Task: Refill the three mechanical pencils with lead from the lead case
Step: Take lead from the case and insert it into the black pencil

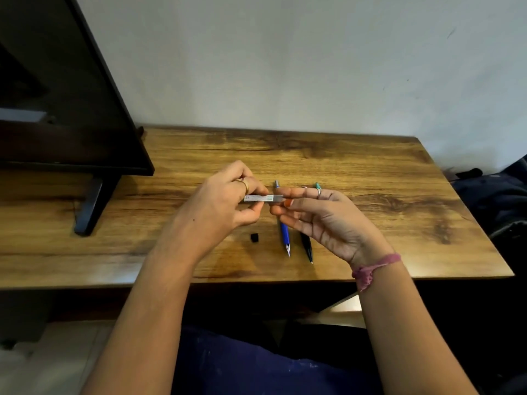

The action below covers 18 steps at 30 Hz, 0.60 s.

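**Drawing lead from the case, pencils waiting**

Holding the lead case (pixel 262 198) at frame centre, the left hand (pixel 225 201) pinches its body while the right hand (pixel 316 215) fingers its end. Blue pencil (pixel 283 229) and black pencil (pixel 306 246) lie on the bench (pixel 370 172) below; the third is mostly hidden. Next, I judge: tease out one lead gently.

Table (pixel 342 155) wood-grain, satin sheen; lead case (pixel 261 198) paper-labelled; blue pencil (pixel 284 232) glossy plastic, metal tip.
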Each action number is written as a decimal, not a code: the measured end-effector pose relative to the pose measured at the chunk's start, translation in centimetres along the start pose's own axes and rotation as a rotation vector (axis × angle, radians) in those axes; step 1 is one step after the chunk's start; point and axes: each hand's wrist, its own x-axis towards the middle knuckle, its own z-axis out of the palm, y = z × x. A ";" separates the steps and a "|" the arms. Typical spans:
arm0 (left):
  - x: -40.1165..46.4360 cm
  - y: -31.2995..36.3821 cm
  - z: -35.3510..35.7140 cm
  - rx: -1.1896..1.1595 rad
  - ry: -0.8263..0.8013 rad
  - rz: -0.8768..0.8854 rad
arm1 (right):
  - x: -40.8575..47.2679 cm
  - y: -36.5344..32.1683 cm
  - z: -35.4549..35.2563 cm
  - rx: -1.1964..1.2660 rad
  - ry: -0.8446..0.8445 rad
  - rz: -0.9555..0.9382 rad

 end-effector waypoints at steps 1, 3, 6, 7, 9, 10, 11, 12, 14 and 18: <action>0.0 0.1 -0.1 0.005 -0.005 0.004 | 0.0 0.0 -0.1 0.005 0.004 -0.003; 0.1 0.4 -0.1 0.012 -0.013 0.010 | 0.1 0.1 -0.2 0.012 0.006 -0.004; 0.3 0.7 -0.2 0.014 -0.036 0.011 | 0.1 0.1 -0.3 0.015 0.002 -0.005; 0.3 0.8 -0.3 0.016 -0.045 0.011 | 0.1 0.2 -0.4 0.016 0.002 -0.007; 0.4 1.0 -0.3 0.025 -0.064 0.014 | 0.1 0.2 -0.5 0.019 0.003 -0.008; 0.4 1.1 -0.3 0.029 -0.074 0.014 | 0.1 0.2 -0.5 0.020 0.005 -0.008; 0.4 1.1 -0.3 0.032 -0.081 0.013 | 0.1 0.2 -0.6 0.021 0.006 -0.008; 0.5 1.2 -0.3 0.036 -0.087 0.009 | 0.1 0.2 -0.6 0.020 0.005 -0.009; 0.5 1.3 -0.4 0.047 -0.097 0.004 | 0.1 0.2 -0.6 0.018 0.003 -0.011; 0.6 1.4 -0.5 0.047 -0.102 -0.001 | 0.2 0.4 -0.6 0.020 0.003 -0.009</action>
